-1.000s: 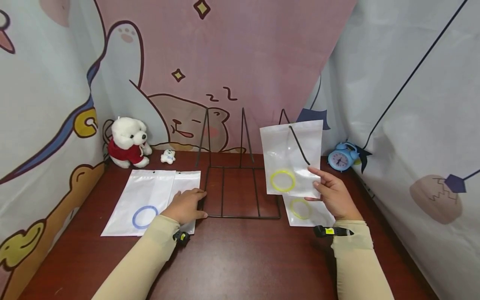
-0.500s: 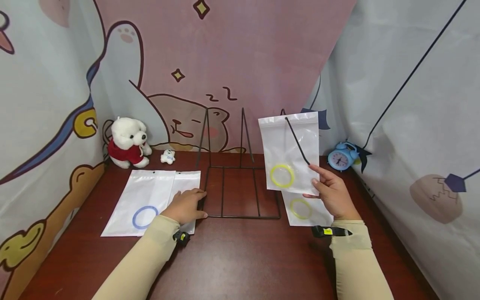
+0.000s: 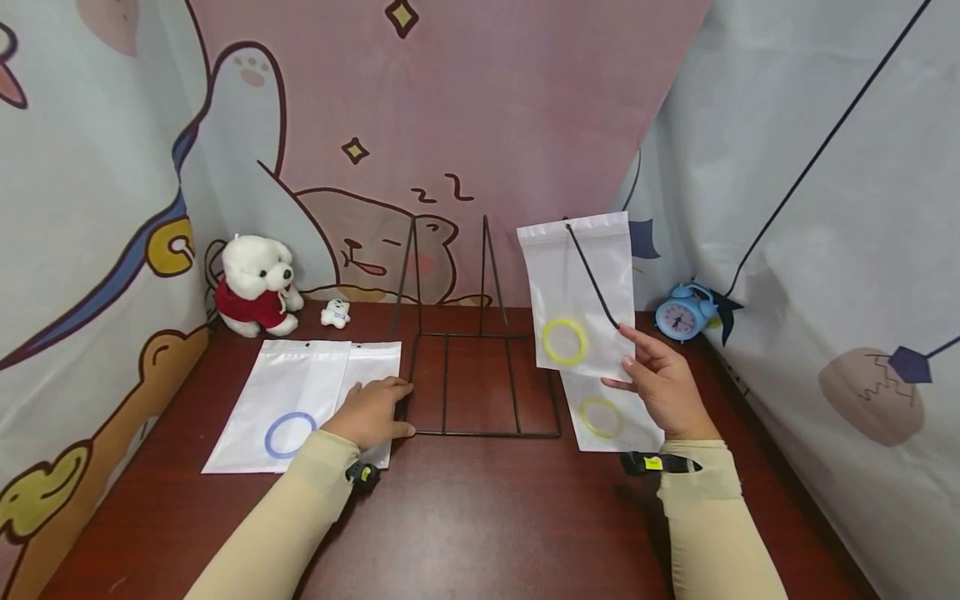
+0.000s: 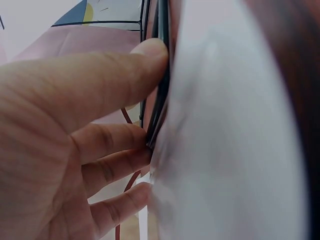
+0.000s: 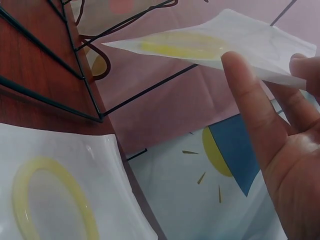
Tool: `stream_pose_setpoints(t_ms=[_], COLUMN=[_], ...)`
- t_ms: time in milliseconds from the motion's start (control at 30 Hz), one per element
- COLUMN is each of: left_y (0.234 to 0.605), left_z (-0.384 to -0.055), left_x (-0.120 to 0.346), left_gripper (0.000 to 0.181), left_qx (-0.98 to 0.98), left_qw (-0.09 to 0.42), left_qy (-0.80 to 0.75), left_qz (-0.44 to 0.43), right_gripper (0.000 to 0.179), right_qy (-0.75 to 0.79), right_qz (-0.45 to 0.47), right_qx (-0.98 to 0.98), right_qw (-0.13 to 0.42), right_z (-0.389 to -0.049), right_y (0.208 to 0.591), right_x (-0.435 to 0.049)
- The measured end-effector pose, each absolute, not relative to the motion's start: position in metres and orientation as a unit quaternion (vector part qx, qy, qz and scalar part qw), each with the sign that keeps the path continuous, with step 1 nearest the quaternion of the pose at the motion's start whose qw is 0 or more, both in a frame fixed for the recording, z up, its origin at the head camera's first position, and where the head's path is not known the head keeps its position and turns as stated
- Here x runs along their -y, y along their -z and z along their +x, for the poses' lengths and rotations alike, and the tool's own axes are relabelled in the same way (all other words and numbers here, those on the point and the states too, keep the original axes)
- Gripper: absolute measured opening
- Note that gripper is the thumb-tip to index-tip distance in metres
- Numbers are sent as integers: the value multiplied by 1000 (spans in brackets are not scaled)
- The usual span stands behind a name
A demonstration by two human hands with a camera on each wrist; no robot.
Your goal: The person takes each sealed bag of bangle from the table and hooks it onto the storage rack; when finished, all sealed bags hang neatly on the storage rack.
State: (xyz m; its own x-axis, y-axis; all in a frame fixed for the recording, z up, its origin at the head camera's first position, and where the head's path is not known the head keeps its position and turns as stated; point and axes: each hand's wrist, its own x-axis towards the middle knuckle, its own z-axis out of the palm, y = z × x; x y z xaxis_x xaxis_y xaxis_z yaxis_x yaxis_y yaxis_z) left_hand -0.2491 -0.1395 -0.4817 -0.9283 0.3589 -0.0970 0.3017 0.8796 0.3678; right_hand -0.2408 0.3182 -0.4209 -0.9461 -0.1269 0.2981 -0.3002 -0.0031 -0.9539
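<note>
In the head view, a white zip bag (image 3: 581, 275) with a yellow ring (image 3: 565, 342) near its bottom hangs on the rack's right hook (image 3: 592, 277), its top well back along the rod. My right hand (image 3: 663, 387) pinches the bag's lower right edge, one finger at the hook's tip; the right wrist view shows the bag (image 5: 270, 42) between thumb and fingers. My left hand (image 3: 371, 408) rests at the left side of the black wire rack (image 3: 483, 434), thumb and fingertips spread along its rail (image 4: 161, 95) in the left wrist view.
Another white bag with a yellow ring (image 3: 600, 417) lies under the hanging one. To the left lie two white bags, one with a blue ring (image 3: 291, 434). Behind sit a plush dog (image 3: 257, 283), a small white figure (image 3: 336, 313) and a blue alarm clock (image 3: 686, 313).
The hanging bag has slid up and back along the right hook, my right hand shifting slightly left with it. My left hand and the rack have stayed put.
</note>
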Motion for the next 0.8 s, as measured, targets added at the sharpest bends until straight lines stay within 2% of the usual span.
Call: stream_pose_setpoints(t_ms=[267, 533, 800], left_y=[484, 485, 484], left_z=[-249, -251, -251], left_x=[140, 139, 140], left_gripper=[78, 79, 79], left_qx=[-965, -965, -966], left_qw=[85, 88, 81], left_qy=[-176, -178, -176], left_qz=[172, 171, 173], right_gripper=[51, 60, 63], right_qy=[-685, -679, -666], right_qz=[142, 146, 141], right_qx=[712, 720, 732], right_qw=[60, 22, 8], right_z=[-242, -246, -248], right_y=[424, 428, 430], right_x=[-318, -316, -316])
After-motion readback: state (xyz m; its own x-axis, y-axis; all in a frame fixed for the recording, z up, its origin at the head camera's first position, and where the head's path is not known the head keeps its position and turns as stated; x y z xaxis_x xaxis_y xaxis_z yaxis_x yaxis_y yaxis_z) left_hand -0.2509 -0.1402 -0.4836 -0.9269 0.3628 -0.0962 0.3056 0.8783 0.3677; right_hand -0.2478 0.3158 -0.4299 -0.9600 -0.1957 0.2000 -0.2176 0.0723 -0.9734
